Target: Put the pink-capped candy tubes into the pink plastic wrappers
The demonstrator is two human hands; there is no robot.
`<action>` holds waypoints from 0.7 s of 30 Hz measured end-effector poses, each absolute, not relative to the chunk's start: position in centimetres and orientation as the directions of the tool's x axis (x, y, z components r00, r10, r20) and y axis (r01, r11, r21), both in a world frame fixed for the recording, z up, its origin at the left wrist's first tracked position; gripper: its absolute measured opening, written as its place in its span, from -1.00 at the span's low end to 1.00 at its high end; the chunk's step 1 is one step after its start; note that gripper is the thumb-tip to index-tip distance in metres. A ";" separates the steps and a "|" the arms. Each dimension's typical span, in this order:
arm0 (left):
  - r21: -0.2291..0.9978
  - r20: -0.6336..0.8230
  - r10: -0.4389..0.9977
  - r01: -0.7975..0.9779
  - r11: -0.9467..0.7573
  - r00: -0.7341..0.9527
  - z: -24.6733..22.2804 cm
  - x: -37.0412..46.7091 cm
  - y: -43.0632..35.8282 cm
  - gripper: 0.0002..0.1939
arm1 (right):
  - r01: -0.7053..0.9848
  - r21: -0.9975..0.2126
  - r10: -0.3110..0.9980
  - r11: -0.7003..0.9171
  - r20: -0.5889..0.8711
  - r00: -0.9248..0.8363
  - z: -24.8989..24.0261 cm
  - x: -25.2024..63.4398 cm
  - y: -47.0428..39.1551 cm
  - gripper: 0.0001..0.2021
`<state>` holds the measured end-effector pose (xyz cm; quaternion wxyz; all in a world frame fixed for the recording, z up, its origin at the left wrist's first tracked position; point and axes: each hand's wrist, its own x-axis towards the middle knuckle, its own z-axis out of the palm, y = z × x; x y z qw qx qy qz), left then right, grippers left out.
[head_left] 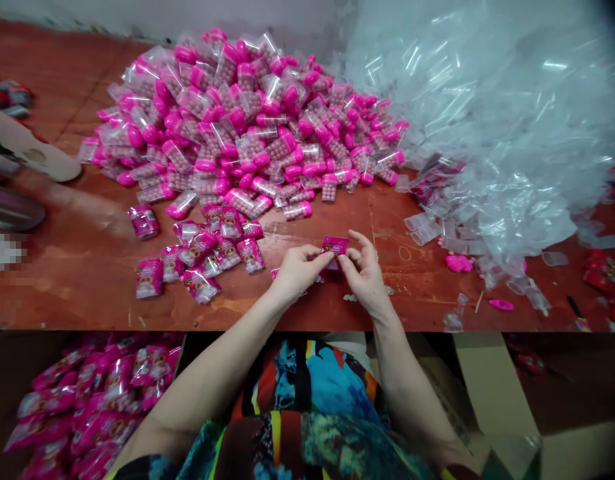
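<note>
Between both hands, over the front part of the red table, is a small pink printed packet (335, 245). My left hand (301, 267) pinches its left side between thumb and fingers. At its right side, my right hand (362, 270) grips with the thumb while the index finger is raised. More pink printed material shows partly under the hands; its shape is mostly hidden. To the left of my hands lies a loose group of pink packets (200, 247). Behind them rises a large heap of clear tubes with pink caps (247, 127), filled with small pink balls.
A big pile of clear plastic bags (487, 120) covers the right rear. Empty clear tubes (452, 233) and pink caps (458, 263) lie before it. Below the table edge at left, a box holds pink bags (102, 400). Another person's blurred arm (32, 147) reaches in at left.
</note>
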<state>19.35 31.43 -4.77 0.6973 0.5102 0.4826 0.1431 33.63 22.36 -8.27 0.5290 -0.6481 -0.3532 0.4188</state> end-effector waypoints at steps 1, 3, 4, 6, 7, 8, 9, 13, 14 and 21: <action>0.811 -0.576 0.659 0.236 0.535 0.484 -5.0 19.5 31.4 -0.74 | -0.020 -0.984 0.889 -0.179 -0.171 0.424 -8.3 33.3 22.6 -0.45; 0.777 -0.601 0.657 0.141 0.613 0.456 -5.3 19.7 31.3 -0.63 | -0.081 -0.982 0.860 -0.173 -0.190 0.474 -8.2 32.6 23.2 -0.43; 0.769 -0.602 0.662 0.102 0.631 0.447 -5.4 19.7 31.3 -0.58 | -0.105 -0.979 0.848 -0.174 -0.203 0.489 -8.2 32.3 23.5 -0.43; 0.753 -0.612 0.664 0.060 0.655 0.430 -5.5 19.7 31.4 -0.50 | -0.144 -0.975 0.836 -0.170 -0.219 0.502 -7.9 31.8 24.2 -0.47; 0.747 -0.619 0.662 0.056 0.663 0.422 -5.5 19.7 31.5 -0.46 | -0.156 -0.974 0.833 -0.164 -0.222 0.506 -7.8 31.7 24.6 -0.49; 0.743 -0.625 0.662 0.056 0.666 0.413 -5.6 19.7 31.7 -0.43 | -0.162 -0.974 0.831 -0.157 -0.219 0.511 -7.6 31.6 24.9 -0.52; 0.743 -0.628 0.664 0.059 0.667 0.406 -5.6 19.7 31.9 -0.41 | -0.159 -0.976 0.831 -0.148 -0.210 0.515 -7.5 31.5 25.2 -0.54; 0.754 -0.626 0.673 0.083 0.652 0.393 -5.7 19.8 32.6 -0.38 | 0.022 -0.987 0.855 -0.156 -0.124 0.503 -7.6 31.8 25.8 -0.70; 0.754 -0.628 0.673 0.092 0.650 0.392 -5.7 19.8 32.7 -0.38 | 0.093 -0.983 0.866 -0.160 -0.095 0.492 -7.7 31.9 25.9 -0.73; 0.698 -0.661 0.643 0.004 0.716 0.388 -5.8 18.8 33.5 -0.43 | 0.356 -0.928 0.942 -0.111 0.017 0.336 -7.7 31.9 27.1 -0.81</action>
